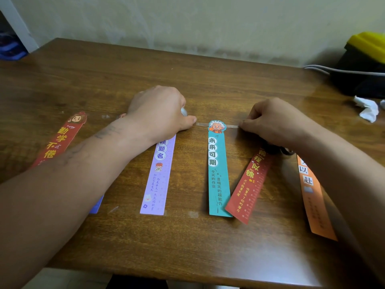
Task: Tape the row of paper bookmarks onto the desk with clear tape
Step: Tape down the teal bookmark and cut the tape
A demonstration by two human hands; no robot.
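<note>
Pinching the right end of a thin strip of clear tape (229, 126) between thumb and fingertips, the right hand (270, 122) keeps its grip low on the brown wooden bench (187, 247). The left hand (158, 113) curls its grip round a small pale rounded object (184, 111), its thumb pressing the strip's other end. The strip crosses the top of the teal paper bookmark (217, 174), which lies between a purple paper bookmark (160, 174) and a tilted red paper bookmark (250, 184).

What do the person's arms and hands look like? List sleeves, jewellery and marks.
Both forearms are bare as far as the frame edge, and no sleeves show. The left hand and right hand wear no gloves, and no rings or watch are visible. The left forearm has faint dark markings near the wrist, too blurred to read.
</note>
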